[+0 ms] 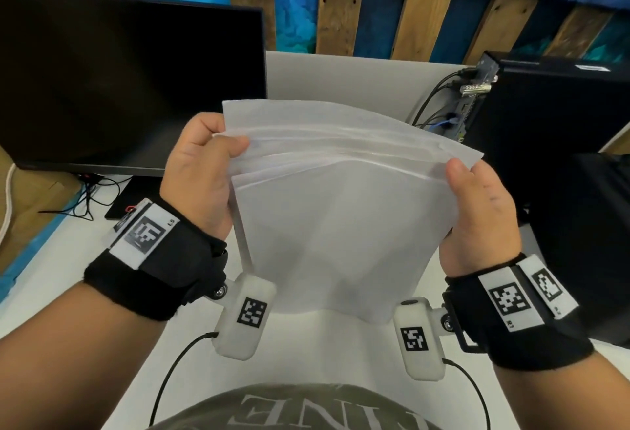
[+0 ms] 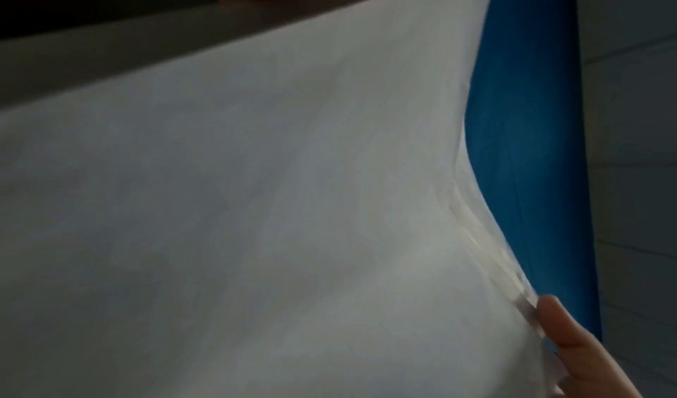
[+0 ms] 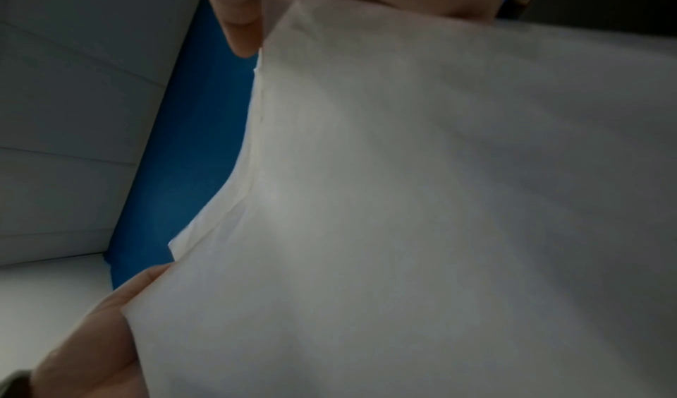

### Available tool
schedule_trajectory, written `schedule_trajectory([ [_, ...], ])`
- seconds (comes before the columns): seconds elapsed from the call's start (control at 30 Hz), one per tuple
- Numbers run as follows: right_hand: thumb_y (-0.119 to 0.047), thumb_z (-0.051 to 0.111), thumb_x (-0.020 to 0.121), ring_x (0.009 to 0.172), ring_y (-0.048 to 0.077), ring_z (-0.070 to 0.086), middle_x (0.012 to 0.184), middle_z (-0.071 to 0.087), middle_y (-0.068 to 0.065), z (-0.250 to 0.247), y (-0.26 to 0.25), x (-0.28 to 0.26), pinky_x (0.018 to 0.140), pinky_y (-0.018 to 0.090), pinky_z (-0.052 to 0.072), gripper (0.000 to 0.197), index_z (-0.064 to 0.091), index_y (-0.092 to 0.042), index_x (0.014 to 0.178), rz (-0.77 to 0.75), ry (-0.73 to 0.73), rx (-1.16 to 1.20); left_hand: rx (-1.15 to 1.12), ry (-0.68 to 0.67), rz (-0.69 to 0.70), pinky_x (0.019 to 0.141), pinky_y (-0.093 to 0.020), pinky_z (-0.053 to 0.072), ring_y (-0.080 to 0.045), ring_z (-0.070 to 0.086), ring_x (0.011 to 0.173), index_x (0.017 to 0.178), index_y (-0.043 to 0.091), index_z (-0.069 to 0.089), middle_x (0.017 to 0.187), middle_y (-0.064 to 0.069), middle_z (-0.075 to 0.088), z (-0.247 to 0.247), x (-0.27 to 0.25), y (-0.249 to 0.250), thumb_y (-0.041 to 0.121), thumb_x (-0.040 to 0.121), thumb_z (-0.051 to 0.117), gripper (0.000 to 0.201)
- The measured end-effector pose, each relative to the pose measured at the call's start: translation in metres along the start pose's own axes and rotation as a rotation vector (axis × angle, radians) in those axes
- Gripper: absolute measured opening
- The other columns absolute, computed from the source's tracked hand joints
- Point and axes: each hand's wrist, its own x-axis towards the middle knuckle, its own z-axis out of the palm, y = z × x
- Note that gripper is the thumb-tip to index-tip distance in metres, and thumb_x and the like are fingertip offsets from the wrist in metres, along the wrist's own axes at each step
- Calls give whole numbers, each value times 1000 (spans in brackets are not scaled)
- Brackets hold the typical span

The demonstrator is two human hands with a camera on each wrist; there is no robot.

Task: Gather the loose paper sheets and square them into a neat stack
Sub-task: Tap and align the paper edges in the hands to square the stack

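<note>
Gathering done: left hand (image 1: 201, 170) and right hand (image 1: 477, 211) pinch side edges of white paper sheets (image 1: 341, 225), lifted above white desk (image 1: 102, 300). Top edges staggered; squaring remains.

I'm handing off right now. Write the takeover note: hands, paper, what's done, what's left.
Left hand: grips the left edge of the paper sheets, thumb on top.
Right hand: grips the right edge.
Sheets: all gathered, held upright above the white desk, between the monitor and the computer tower.
Done: gathering.
Left: top edges are fanned and staggered; probably tap them on the desk to square them, then lay the stack down.
</note>
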Motion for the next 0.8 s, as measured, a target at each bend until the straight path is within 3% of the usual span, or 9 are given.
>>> schedule_trajectory([
  [0.1, -14, 50, 90, 81, 15, 68, 82, 72, -4, 4, 0, -1, 74, 30, 56, 14, 64, -17, 94, -14, 42, -17, 66, -60, 32, 56, -28, 54, -6, 68, 70, 74, 28, 53, 73, 16, 70, 1, -2, 0, 11, 76, 47, 18],
  [0.17, -17, 57, 84, 82, 13, 68, 83, 73, -6, 3, 0, 0, 73, 29, 57, 14, 63, -18, 97, -33, -2, -16, 89, -136, 65, 62, -27, 56, -5, 68, 76, 84, 29, 56, 80, 17, 71, -2, -3, -3, 25, 73, 59, 12],
  [0.27, -20, 69, 63, 87, 12, 69, 90, 73, -7, -3, 5, 2, 73, 28, 57, 43, 59, -20, 104, -40, -76, -53, 84, -239, 67, 81, -38, 56, -26, 65, 103, 113, 16, 54, 110, -6, 67, -11, -1, -17, 57, 50, 79, 80],
  [0.33, -10, 81, 56, 93, 16, 69, 95, 73, -3, -5, 11, 2, 76, 31, 57, 56, 59, -17, 108, -19, -46, -154, 156, -244, 41, 84, -38, 55, -32, 61, 110, 123, 0, 47, 117, -19, 61, -13, -7, -27, 57, 46, 80, 101],
  [0.47, -1, 69, 73, 74, 5, 71, 75, 75, -12, -4, 17, -4, 68, 20, 56, 25, 67, -20, 88, -8, 34, -239, 323, -81, 24, 64, -13, 54, 3, 69, 79, 94, 25, 65, 79, 21, 74, -12, -22, -47, 17, 67, 77, 30],
  [0.53, -2, 68, 74, 74, 4, 71, 74, 75, -14, -3, 16, -8, 67, 19, 56, 24, 67, -21, 88, -23, 32, -233, 315, -58, 30, 63, -11, 53, 7, 68, 74, 88, 28, 66, 73, 28, 71, -13, -26, -46, 11, 71, 73, 26],
  [0.6, -13, 71, 68, 79, 7, 71, 79, 75, -12, -1, 13, -11, 70, 23, 57, 25, 65, -23, 91, -62, 26, -204, 273, -81, 76, 67, -12, 53, 4, 69, 82, 101, 20, 64, 82, 25, 73, -11, -26, -36, 17, 63, 80, 41],
  [0.67, -15, 78, 66, 82, 7, 69, 83, 73, -13, -1, 8, -9, 73, 25, 56, 36, 60, -25, 95, -138, 28, -179, 269, -137, 179, 72, -13, 52, 1, 67, 92, 108, 24, 56, 94, 21, 71, -9, -27, -24, 24, 60, 77, 53],
  [0.8, -31, 74, 71, 89, 13, 61, 92, 66, -8, 1, -5, -3, 85, 35, 50, 34, 56, -33, 99, -290, -25, -166, 252, -177, 331, 80, -21, 53, -2, 64, 97, 102, 37, 53, 97, 21, 68, -2, -22, -1, 27, 69, 65, 36],
])
